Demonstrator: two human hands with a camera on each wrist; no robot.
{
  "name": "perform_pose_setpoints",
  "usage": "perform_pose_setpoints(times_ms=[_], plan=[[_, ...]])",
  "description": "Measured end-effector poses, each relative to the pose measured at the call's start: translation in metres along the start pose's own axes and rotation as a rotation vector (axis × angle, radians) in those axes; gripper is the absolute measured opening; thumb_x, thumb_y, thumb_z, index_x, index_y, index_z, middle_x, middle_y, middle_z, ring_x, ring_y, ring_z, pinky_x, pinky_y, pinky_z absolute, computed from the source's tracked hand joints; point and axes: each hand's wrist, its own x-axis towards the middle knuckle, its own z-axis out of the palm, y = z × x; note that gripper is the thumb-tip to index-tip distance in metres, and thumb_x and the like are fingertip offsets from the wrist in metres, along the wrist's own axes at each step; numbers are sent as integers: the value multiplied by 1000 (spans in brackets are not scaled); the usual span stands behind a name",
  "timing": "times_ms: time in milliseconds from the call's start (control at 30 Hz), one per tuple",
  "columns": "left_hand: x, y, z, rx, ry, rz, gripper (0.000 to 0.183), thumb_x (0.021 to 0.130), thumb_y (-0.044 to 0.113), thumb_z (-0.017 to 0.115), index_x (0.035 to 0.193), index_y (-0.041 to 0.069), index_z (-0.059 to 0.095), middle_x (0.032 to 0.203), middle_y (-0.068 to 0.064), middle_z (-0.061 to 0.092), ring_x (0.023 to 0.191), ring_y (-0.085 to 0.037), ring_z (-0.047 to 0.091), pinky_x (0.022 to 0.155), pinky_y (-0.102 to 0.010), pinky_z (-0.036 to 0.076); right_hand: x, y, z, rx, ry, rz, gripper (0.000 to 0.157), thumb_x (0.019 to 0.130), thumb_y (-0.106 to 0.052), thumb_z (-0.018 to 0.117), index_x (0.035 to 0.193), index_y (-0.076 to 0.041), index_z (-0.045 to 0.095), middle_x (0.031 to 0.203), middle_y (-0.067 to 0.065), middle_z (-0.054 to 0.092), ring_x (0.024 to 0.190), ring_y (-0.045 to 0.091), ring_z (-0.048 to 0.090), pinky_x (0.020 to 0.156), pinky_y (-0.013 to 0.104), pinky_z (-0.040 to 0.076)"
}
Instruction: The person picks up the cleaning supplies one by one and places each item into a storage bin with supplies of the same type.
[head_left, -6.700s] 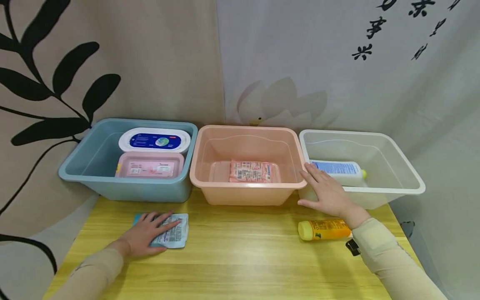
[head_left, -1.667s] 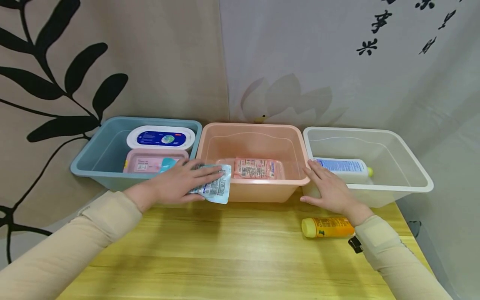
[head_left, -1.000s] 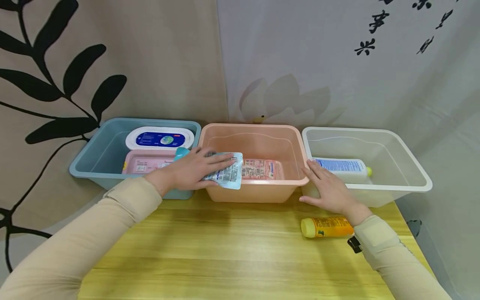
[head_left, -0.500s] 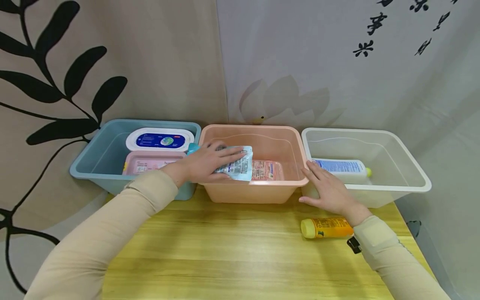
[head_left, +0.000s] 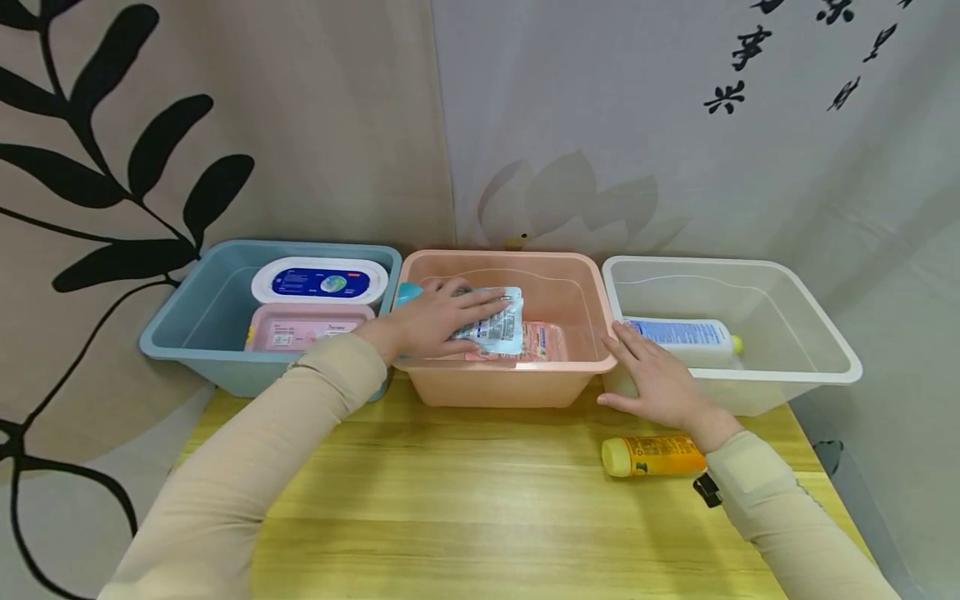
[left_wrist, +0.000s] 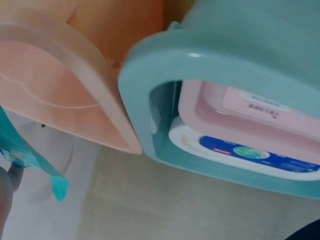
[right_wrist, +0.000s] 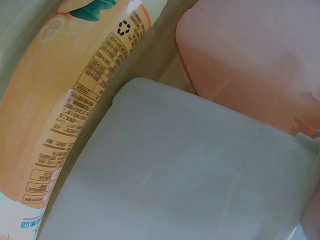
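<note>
My left hand (head_left: 431,322) grips a light-blue soft packet (head_left: 501,323) with a teal end, held over the peach bin (head_left: 495,385). Below the packet, a pink printed packet (head_left: 546,342) lies in that bin, partly covered. In the left wrist view the teal end of the blue packet (left_wrist: 30,150) shows at the left edge beside a bit of finger. My right hand (head_left: 656,379) rests with extended fingers at the near left corner of the white bin (head_left: 780,382), beside the peach bin's rim. A white bottle (head_left: 686,340) with a blue label lies inside the white bin.
At left stands a blue bin (head_left: 225,371) holding a white oval pack (head_left: 321,282) and a pink pack (head_left: 303,327). An orange bottle (head_left: 652,456) with a yellow cap lies on the wooden table (head_left: 487,500) near my right wrist. A curtain (head_left: 337,125) hangs behind.
My left hand has lifted the light-blue packet from the table and carried it up and right, past the blue bin, to over the peach bin. The right hand stays in place.
</note>
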Motion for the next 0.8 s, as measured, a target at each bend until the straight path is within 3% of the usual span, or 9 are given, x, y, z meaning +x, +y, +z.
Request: perform_pose_setpoints(times_ms=[433, 800], plan=[[12, -1, 9, 2, 0, -15, 69, 92, 49, 49, 151, 29, 17, 158, 5, 17, 134, -28, 27, 110, -58, 20, 1, 1, 1, -1, -10, 3, 90, 79, -55, 64, 146, -6, 30, 154, 19, 22, 140, 38, 24, 111, 51, 27], [14, 0, 20, -12, -52, -49, 68, 93, 55, 41, 150, 34, 10, 159, 11, 9, 135, -24, 24, 109, -53, 23, 0, 2, 2, -13, 19, -10, 89, 79, -57, 62, 146, -6, 31, 153, 19, 24, 140, 37, 26, 110, 50, 28]])
